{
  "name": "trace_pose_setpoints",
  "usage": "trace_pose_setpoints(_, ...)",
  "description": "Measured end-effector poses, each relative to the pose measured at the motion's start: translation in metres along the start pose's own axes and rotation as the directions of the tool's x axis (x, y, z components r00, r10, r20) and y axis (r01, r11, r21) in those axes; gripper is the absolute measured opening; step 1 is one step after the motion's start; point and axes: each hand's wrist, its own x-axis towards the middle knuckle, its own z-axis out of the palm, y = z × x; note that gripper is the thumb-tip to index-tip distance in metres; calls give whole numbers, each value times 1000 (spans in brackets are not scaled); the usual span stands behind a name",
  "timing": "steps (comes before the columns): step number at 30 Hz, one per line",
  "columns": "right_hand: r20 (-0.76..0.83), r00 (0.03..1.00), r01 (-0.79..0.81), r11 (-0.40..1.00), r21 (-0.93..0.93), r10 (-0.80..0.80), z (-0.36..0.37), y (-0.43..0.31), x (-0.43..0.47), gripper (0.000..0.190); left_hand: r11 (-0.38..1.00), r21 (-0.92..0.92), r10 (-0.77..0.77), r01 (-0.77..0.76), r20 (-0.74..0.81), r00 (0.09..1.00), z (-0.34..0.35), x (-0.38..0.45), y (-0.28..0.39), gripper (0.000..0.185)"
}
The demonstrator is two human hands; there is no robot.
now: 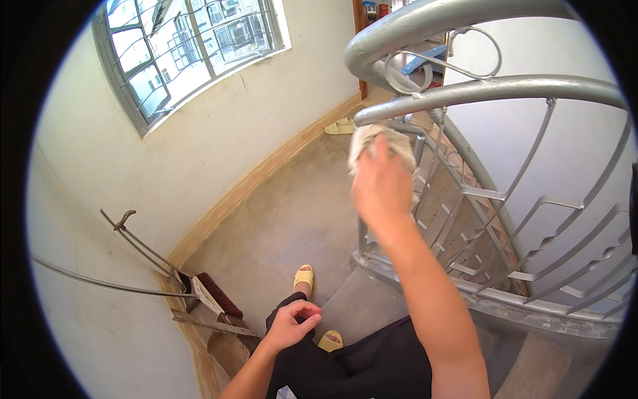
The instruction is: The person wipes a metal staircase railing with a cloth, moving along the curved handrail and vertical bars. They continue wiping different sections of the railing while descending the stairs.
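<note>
My right hand (381, 184) holds a crumpled off-white cloth (356, 149). It is stretched forward to the bent end of a silver-painted metal rail (478, 92), part of a staircase railing. The cloth's upper edge meets the underside of that rail end in this view; whether it presses on the metal is hard to tell. A thicker silver handrail (428, 30) curves above. Low in front of my body, my left hand (294, 324) hangs with loosely curled fingers and nothing in it.
A broom (214, 294) and a long-handled dustpan (187, 282) lean by the left wall. Pale slippers (341, 126) sit beside the far skirting. Stairs (448, 214) descend beyond the railing bars. A barred window (194, 45) is upper left. My feet wear yellow slippers (304, 277) on concrete.
</note>
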Motion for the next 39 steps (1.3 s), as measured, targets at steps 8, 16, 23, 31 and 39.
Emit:
trace_pose_setpoints(8,446,863,-425,-135,895,239,41,-21,-59,36,999,45,-26,29,-51,998,-7,-22,-7,10)
trace_pose_setpoints(16,373,848,-268,-304,914,376,7,5,-13,38,989,-103,-118,108,-92,989,-19,-24,-18,12)
trace_pose_setpoints(23,-446,821,-130,878,462,356,24,39,60,56,989,-92,-120,113,-72,990,-21,-27,-32,12)
trace_pose_setpoints(31,146,763,-646,750,145,629,60,73,101,57,978,-145,-170,150,-134,976,-46,-33,-41,10)
trace_pose_setpoints(39,14,794,-459,583,670,608,93,78,96,49,978,-149,-169,143,-176,970,-62,-41,-42,8)
